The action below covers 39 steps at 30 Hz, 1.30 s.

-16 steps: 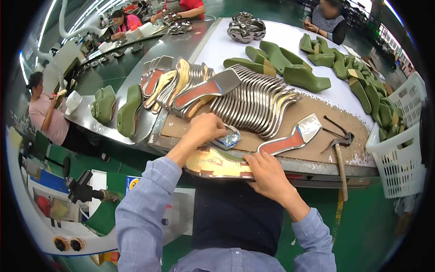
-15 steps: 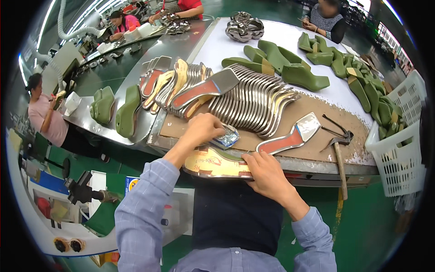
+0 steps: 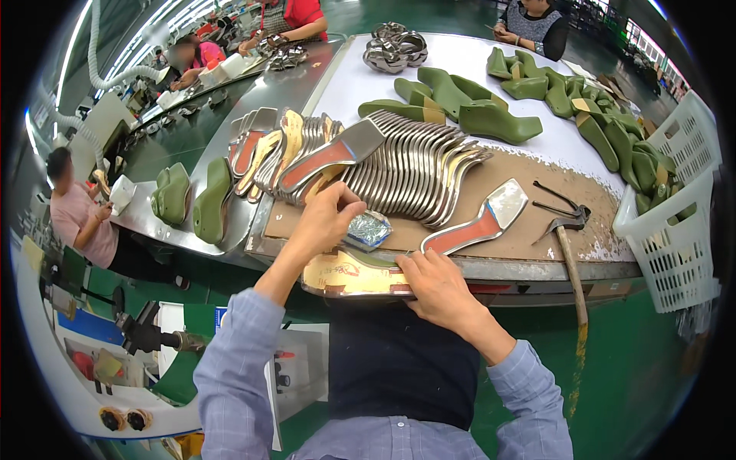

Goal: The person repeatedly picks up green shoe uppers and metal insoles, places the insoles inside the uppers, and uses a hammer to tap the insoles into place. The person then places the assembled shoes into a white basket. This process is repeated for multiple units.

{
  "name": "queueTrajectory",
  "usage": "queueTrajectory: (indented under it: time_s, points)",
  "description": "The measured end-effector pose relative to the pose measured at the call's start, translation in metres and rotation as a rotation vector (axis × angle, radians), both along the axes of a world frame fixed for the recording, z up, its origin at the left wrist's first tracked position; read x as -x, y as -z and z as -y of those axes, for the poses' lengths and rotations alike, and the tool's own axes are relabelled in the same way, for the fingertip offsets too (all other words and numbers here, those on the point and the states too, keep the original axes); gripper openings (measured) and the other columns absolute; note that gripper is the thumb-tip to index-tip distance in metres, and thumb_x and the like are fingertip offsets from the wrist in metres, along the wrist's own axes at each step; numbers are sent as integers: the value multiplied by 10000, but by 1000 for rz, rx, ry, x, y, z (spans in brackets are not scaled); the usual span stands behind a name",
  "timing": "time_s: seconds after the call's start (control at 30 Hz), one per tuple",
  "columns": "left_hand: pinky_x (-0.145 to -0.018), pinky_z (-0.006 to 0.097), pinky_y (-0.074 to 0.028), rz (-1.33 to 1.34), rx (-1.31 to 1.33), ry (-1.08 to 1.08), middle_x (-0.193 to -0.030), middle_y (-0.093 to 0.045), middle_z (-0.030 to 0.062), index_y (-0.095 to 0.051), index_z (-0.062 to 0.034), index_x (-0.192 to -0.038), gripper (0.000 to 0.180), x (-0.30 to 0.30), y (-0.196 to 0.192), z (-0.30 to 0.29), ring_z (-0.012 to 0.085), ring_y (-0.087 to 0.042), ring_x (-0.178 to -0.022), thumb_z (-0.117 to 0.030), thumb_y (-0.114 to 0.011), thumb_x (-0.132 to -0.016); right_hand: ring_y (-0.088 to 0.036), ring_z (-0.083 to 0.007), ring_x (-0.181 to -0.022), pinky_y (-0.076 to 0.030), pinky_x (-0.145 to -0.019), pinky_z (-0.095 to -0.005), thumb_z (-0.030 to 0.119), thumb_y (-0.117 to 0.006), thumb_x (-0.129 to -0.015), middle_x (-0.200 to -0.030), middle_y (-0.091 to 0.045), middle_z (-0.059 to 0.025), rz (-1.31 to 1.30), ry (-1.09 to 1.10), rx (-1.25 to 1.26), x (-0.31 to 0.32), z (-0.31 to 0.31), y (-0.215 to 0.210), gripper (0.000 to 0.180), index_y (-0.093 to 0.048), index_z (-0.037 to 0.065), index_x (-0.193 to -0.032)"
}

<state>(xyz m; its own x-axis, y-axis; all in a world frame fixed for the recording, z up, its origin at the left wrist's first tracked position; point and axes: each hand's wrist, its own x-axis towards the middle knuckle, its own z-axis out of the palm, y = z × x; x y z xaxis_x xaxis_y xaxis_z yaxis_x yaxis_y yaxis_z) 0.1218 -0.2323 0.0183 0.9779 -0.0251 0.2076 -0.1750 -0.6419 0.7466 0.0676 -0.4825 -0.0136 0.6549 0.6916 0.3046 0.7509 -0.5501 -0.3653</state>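
Note:
A gold insole (image 3: 345, 274) lies on the bench's front edge right in front of me. My right hand (image 3: 438, 285) presses on its right end, fingers closed over the edge. My left hand (image 3: 326, 221) reaches forward over the brown work board (image 3: 506, 180), fingers at the near end of a row of stacked silver insoles (image 3: 414, 165). A small shiny silver wad (image 3: 368, 230) sits just right of that hand. A single silver and red insole (image 3: 479, 222) lies flat to the right of my right hand.
A hammer (image 3: 569, 245) and pincers (image 3: 558, 201) lie at the right of the board. Green shoe lasts (image 3: 468, 107) cover the white table behind; a white basket (image 3: 678, 207) holds more. More lasts (image 3: 192, 195) sit left. Other people work at the far benches.
My left hand has shifted slightly forward toward the stacked insoles. My right hand stays on the gold insole.

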Motion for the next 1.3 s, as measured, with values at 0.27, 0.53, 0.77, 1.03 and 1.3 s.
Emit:
queueTrajectory:
  time_s: [0.27,0.53,0.77,1.03,1.3]
  points:
    - [-724,306,-537,-26,76,189,-842,-711,99,-624,26,-891,133,66,-7,71,152,-674,-775,-64,-721,-899,-566,-391,-1135,-455,-995,-455,135,-756,-793,-1195,-589,-209,-49,-15,-250,2,29,-4,586,-509,-29,-1299]
    - [-813,313,-535,-1,-24,290,-902,-747,92,-665,14,-971,112,64,-9,78,164,-701,-819,-90,-681,-929,-512,-406,-1220,-427,-1010,-490,140,-680,-901,-1318,-536,-226,90,1002,292,22,243,33,545,-473,30,-1393]
    - [-850,301,-527,-335,61,221,-1026,-768,92,-682,-10,-994,173,60,-19,86,155,-718,-951,-176,-680,-944,-597,-319,-778,-515,-678,-406,56,-518,-994,-1017,-564,-179,128,778,154,26,265,30,512,-405,129,-1488]
    - [-893,365,-505,-277,-250,244,-1097,-749,46,-752,-120,-961,179,58,-13,91,270,-688,-1016,-279,-719,-885,-383,-28,-433,-318,-351,-194,158,-395,-1078,-676,-500,4,-560,815,-853,92,177,-4,468,-316,124,-1537]
    - [-857,362,-522,-272,-236,236,-1072,-759,47,-773,-124,-956,172,60,-11,92,259,-703,-993,-268,-720,-878,-457,-58,-616,-385,-534,-231,141,-590,-1025,-753,-558,-13,-292,490,-658,103,166,1,455,-461,42,-1450]
